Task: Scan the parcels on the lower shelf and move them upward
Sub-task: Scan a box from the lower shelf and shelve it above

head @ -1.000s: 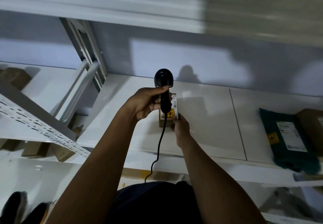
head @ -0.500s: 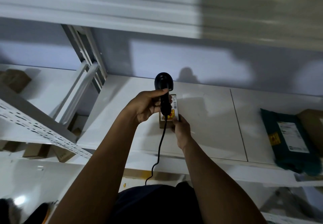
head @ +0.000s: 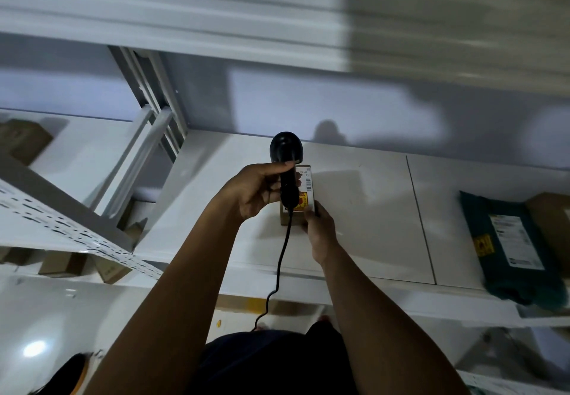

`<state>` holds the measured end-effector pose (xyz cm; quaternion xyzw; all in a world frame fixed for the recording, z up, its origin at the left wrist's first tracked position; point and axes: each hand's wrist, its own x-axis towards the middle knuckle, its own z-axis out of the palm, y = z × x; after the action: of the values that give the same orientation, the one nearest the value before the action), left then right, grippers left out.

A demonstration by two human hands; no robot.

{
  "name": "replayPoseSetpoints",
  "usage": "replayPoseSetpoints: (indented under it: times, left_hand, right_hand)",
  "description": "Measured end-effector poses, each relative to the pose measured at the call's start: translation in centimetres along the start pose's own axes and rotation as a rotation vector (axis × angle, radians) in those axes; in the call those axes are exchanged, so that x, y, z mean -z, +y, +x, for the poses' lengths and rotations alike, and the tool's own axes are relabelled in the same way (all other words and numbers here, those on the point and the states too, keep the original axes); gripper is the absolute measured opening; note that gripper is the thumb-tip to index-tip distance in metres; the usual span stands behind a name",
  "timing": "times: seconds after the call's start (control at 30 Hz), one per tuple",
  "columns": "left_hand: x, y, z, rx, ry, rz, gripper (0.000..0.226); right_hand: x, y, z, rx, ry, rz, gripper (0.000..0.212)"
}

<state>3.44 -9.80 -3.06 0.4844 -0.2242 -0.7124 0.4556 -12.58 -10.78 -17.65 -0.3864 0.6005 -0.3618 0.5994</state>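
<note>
The box (head: 307,178) sits at centre frame on the white shelf (head: 370,215), label up, partly hidden by the scanner (head: 286,154). The right hand (head: 319,229) pinches its near right corner, grip closed on the cardboard. The left hand (head: 253,191) has its grip wrapped round the scanner's handle, head over the box's far end. To scan cleanly, I judge the box should be held flat and steady, with the head tipped toward the barcode and the fingers and cable (head: 282,256) off the label. A teal mailer (head: 505,240) lies at right, well apart.
</note>
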Motion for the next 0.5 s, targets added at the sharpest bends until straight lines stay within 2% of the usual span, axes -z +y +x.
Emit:
replayPoseSetpoints:
  times: [0.5]
  left_hand:
    - [-0.06, -0.31, -0.37, 0.005, -0.008, 0.011, 0.036]
  right_hand:
    - [0.30, 0.51, 0.03, 0.048, -0.013, -0.052, 0.023]
